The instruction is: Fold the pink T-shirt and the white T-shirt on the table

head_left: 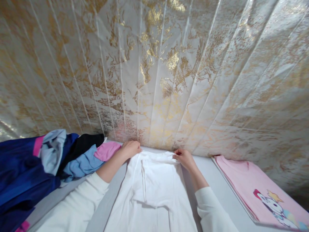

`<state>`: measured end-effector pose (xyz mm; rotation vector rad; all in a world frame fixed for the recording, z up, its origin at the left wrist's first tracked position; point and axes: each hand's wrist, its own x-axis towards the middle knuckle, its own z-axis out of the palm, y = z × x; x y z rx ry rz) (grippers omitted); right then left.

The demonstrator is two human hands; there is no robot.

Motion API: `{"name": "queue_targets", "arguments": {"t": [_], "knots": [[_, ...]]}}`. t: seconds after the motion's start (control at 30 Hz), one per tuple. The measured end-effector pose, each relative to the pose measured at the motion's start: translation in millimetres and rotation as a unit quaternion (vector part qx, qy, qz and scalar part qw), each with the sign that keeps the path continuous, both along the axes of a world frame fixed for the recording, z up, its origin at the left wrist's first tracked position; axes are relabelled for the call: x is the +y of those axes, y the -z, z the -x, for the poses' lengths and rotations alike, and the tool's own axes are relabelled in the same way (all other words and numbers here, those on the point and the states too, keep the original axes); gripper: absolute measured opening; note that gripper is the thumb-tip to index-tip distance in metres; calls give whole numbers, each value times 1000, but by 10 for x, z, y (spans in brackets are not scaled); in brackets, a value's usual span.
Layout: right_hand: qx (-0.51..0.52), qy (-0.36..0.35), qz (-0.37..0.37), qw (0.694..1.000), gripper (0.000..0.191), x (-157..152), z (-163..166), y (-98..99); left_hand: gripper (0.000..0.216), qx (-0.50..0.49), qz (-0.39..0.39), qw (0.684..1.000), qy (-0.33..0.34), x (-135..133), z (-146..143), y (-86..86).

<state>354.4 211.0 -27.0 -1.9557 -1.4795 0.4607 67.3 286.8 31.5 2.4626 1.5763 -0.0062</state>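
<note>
A white garment, perhaps a shirt, lies lengthwise in front of me with part of its cloth folded inward over the middle. At its far left corner my left hand is closed, the fingertips pressed on the edge. My right hand pinches the far right corner of the same garment between thumb and fingers. The near end of the garment runs out of the bottom of the view.
To the left lies a heap of loose clothes: a navy blue garment, a black one, a light blue one and a pink one. A folded pink T-shirt lies on the right. Behind rises a gold-patterned wall covering.
</note>
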Motion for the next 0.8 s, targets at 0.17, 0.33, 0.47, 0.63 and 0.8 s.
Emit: {"name": "queue_targets", "arguments": {"t": [0.17, 0.33, 0.47, 0.63, 0.8], "knots": [[41, -4, -45, 998, 28, 4, -80, -16, 29, 1, -31, 999, -20, -22, -1, -84], [39, -87, -53, 994, 35, -148, -152, -197, 23, -51, -89, 994, 48, -284, -248, -148], [-32, -105, -40, 993, 27, -190, -120, -237, 24, -95, -80, 984, 125, -551, -510, -42], [-145, -28, -17, 989, 28, -149, -22, -184, 17, -108, -65, 986, 109, -612, -582, 135], [-238, 17, 8, 971, 26, -180, 89, -196, 16, -105, -68, 989, 85, -543, -565, 242]]}}
